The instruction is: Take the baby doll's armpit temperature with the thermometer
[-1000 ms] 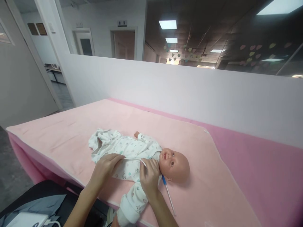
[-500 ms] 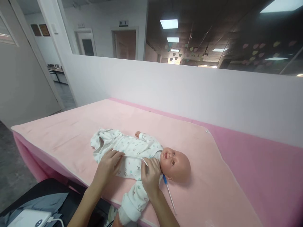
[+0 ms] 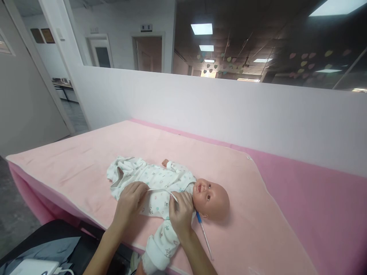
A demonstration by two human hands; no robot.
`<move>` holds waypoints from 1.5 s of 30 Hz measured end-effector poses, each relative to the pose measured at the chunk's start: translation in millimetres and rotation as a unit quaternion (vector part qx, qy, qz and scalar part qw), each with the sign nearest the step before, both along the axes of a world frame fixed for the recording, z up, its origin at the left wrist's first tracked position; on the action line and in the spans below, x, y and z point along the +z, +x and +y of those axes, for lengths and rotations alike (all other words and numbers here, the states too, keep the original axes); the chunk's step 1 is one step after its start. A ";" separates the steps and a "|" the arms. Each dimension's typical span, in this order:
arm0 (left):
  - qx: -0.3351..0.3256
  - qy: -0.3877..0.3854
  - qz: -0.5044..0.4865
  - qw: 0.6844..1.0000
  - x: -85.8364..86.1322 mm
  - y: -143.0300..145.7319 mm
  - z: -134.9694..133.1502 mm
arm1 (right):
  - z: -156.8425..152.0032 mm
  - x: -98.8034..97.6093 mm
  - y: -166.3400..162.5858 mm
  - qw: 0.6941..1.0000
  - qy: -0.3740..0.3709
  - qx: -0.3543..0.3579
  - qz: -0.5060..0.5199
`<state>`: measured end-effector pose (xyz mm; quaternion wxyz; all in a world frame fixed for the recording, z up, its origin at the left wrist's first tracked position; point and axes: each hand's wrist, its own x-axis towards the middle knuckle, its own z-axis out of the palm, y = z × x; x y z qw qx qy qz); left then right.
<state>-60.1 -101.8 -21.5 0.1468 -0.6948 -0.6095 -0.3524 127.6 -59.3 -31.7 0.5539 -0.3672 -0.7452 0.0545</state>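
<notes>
A baby doll lies on its back on the pink-covered table, head to the right. It wears a white printed bodysuit with long sleeves. My left hand pinches one end of a thin white cloth tie over the doll's chest. The other end sits between the thumb and fingers of my right hand, close to the doll's neck. Between the hands the tie bows slightly. One sleeved arm of the doll hangs toward the table's near edge. My fingers partly hide the garment's front.
A slim clear stick with a blue end lies right of my right forearm. Pale pink cloth covers the table, with a white wall behind. At lower left, a white device with a cable rests on grey cloth.
The tie bows a little more between my hands. My hands keep their hold, and the doll stays in place. The view has shifted slightly.
</notes>
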 end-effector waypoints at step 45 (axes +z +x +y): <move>0.010 0.089 -0.058 0.994 54.2 -22.1 -0.5 | -7.3 49.9 -2.2 0.978 0.007 -0.187 -0.088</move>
